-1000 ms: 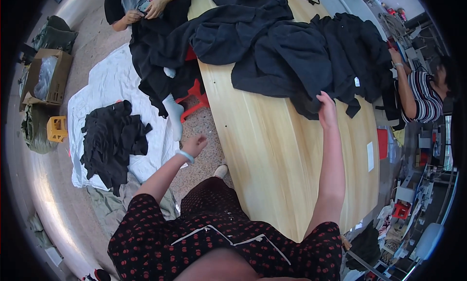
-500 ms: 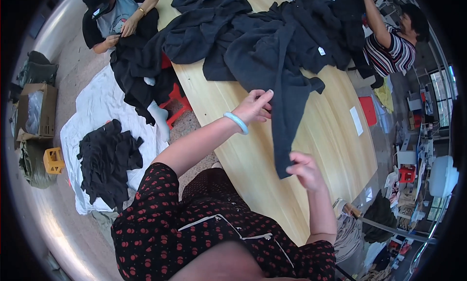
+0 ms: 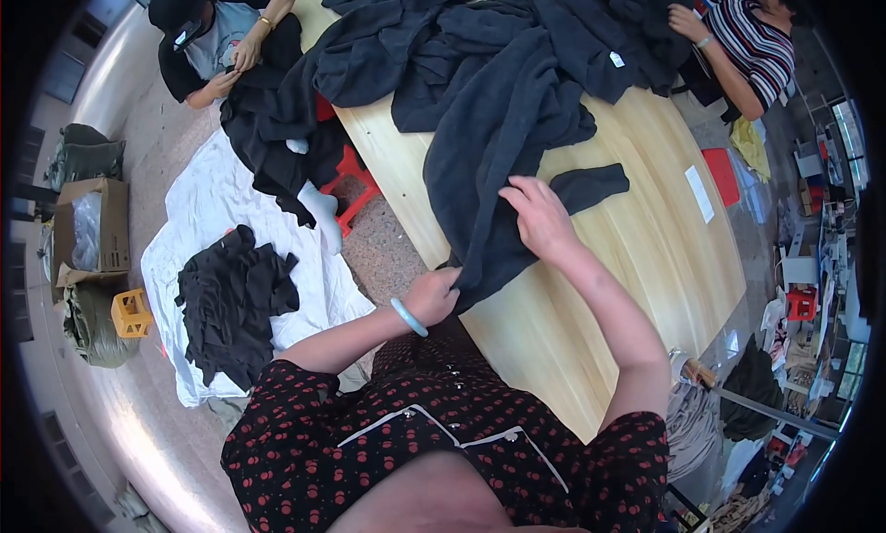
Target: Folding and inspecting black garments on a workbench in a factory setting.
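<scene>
A dark charcoal garment (image 3: 484, 168) of soft cloth lies across the near part of the wooden table, one narrow part hanging over its near edge. My left hand (image 3: 434, 297), wearing a pale bangle at the wrist, is closed on the lower end of that part by the table edge. Farther up and to the right, my right hand (image 3: 543, 221) touches the cloth with its fingertips, fingers slightly bent and apart. Beyond it, another narrow dark end (image 3: 591, 186) of cloth stretches right over the table. More dark garments (image 3: 369, 62) are heaped behind, one with a white tag (image 3: 616, 59).
The wooden table (image 3: 664, 256) spreads to my right. At far left a person (image 3: 217, 48) handles dark cloth; another person in stripes (image 3: 743, 48) is at far right. Dark cloth pieces (image 3: 231, 302) lie on a white sheet (image 3: 318, 298) on the floor, near a yellow stool (image 3: 132, 313).
My left hand has come down and nearer to the garment's lower end. My right hand has moved up and left from that end onto the cloth. The striped person's arm has lowered.
</scene>
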`<act>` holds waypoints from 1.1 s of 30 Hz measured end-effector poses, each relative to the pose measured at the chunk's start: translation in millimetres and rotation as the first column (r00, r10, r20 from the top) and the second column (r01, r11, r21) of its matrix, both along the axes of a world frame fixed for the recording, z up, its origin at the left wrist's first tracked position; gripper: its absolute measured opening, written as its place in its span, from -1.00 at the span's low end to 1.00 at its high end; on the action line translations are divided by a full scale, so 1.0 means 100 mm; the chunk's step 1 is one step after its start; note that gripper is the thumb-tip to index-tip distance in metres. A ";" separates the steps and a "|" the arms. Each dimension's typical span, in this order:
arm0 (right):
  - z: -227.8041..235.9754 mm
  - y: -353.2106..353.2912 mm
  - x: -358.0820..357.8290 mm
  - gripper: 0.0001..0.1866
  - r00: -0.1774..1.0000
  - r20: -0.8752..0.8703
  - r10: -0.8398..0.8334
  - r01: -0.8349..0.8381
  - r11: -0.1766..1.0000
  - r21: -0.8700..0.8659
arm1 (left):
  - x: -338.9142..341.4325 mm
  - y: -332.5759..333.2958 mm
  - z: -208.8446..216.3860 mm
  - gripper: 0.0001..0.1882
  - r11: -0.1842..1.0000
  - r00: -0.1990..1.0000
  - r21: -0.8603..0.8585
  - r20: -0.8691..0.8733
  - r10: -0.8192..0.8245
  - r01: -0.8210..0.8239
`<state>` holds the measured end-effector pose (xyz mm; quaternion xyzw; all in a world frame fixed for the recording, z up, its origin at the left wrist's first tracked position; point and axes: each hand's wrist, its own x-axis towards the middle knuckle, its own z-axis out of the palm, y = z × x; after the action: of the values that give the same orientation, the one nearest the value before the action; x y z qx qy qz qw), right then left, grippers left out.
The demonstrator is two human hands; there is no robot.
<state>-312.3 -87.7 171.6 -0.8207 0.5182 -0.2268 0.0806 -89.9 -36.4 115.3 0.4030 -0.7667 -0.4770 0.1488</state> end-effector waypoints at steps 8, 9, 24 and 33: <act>-0.52 -0.95 -0.09 -0.82 0.825 -0.541 0.165 -0.080 0.981 0.176 | 0.27 0.20 0.10 -0.69 0.970 0.967 -0.090 0.141 -0.213 0.227; -0.56 -1.01 -0.11 -0.84 0.824 -0.556 0.106 -0.024 0.988 0.153 | 0.31 0.20 0.08 -0.69 0.971 0.967 -0.088 0.141 -0.210 0.224; 1.27 -0.20 -1.08 -0.88 0.850 0.032 -0.526 0.463 0.715 -0.524 | 0.05 -0.76 0.69 -0.71 0.962 0.985 -0.210 -0.048 0.168 -0.174; 1.79 0.68 -1.37 -0.81 0.678 0.380 -0.629 0.734 0.549 -0.401 | -0.60 -1.56 2.26 -0.78 0.875 0.751 -0.256 -0.639 0.165 -0.410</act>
<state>-449.1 -19.9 350.4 -0.5162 0.7036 -0.4494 -0.1913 -149.7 -192.4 341.4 0.3098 -0.6843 -0.3917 0.5314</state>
